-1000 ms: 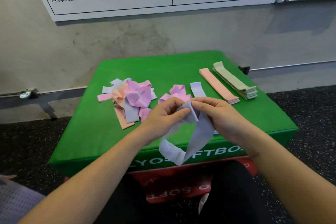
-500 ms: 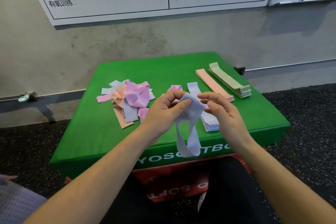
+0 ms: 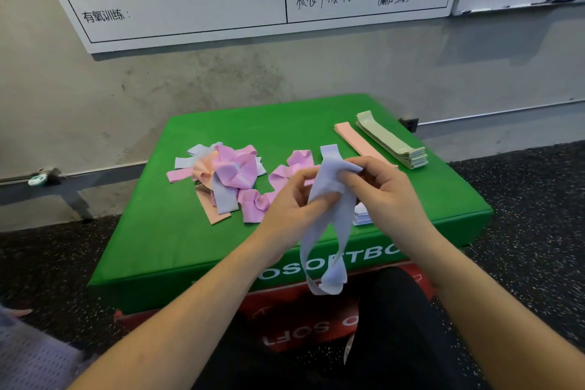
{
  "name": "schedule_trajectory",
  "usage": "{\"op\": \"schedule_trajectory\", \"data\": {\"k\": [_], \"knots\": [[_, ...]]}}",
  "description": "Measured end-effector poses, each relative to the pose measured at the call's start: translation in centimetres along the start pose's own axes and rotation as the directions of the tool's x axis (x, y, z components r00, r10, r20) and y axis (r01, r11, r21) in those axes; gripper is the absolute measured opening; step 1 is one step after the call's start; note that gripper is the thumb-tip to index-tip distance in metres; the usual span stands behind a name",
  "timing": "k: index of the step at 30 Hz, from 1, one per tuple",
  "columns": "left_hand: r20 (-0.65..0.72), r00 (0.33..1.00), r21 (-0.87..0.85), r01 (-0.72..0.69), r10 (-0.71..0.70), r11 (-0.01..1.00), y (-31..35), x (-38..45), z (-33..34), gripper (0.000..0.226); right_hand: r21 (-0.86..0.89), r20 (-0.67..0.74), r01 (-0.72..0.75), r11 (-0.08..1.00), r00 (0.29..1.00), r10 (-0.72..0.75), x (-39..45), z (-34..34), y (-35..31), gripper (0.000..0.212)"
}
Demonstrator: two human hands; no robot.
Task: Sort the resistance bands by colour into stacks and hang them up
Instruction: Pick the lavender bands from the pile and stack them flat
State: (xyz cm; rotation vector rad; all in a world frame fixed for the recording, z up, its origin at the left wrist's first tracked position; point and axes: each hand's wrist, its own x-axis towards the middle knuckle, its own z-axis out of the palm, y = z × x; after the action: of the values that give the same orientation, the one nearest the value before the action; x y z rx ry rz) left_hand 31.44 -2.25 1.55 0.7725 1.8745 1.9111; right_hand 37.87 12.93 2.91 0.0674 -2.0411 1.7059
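A lavender resistance band [image 3: 327,231] hangs as a loop in front of the green soft box [image 3: 177,231]. My left hand [image 3: 286,209] pinches its upper left part and my right hand [image 3: 383,190] pinches its top right. Behind my hands lies a flat stack of lavender bands [image 3: 330,152], mostly hidden. A salmon-pink stack [image 3: 354,139] and a light green stack [image 3: 389,142] lie side by side at the box's back right. A jumbled pile of pink, peach and lavender bands [image 3: 228,177] sits at centre left, with loose pink bands [image 3: 294,165] just beside it.
The box stands against a grey wall under a whiteboard [image 3: 190,3] with handwriting. Dark speckled floor [image 3: 538,199] surrounds it. A red box [image 3: 316,326] sits beneath the green one. My knees in dark trousers are at the bottom edge.
My hands have lifted the lavender band a little and turned it, so its loop now hangs longer and straighter below them. The camera has tipped slightly upward.
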Motion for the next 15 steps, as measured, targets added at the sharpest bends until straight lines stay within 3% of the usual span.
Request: {"op": "schedule_trajectory", "data": {"k": [2,5,10,13,15], "knots": [[0.019,0.999,0.027,0.037,-0.037,0.999,-0.4,-0.5,0.4,0.013,0.069,0.016,-0.086,0.994,0.996,0.085,0.3,-0.2,-0.3,0.022],[0.014,0.997,-0.029,0.07,-0.07,0.997,-0.5,-1.1,1.2,0.023,0.172,-0.009,-0.176,0.969,0.984,0.18,0.5,-0.4,-0.3,0.019],[-0.101,0.993,-0.057,0.054,-0.059,0.997,-0.7,-0.8,2.6,0.019,0.276,-0.04,-0.236,0.932,0.966,0.256,-0.1,-0.1,-0.4,0.011],[-0.146,0.985,-0.148,0.067,-0.089,0.987,-0.5,-0.6,3.2,0.019,0.2,-0.04,-0.245,0.949,0.965,0.258,-1.1,0.2,0.4,0.028],[-0.152,0.982,-0.202,0.078,-0.11,0.976,-0.5,-0.4,3.4,0.016,0.101,-0.056,-0.207,0.973,0.975,0.213,-1.7,0.4,1.0,0.022]]}}
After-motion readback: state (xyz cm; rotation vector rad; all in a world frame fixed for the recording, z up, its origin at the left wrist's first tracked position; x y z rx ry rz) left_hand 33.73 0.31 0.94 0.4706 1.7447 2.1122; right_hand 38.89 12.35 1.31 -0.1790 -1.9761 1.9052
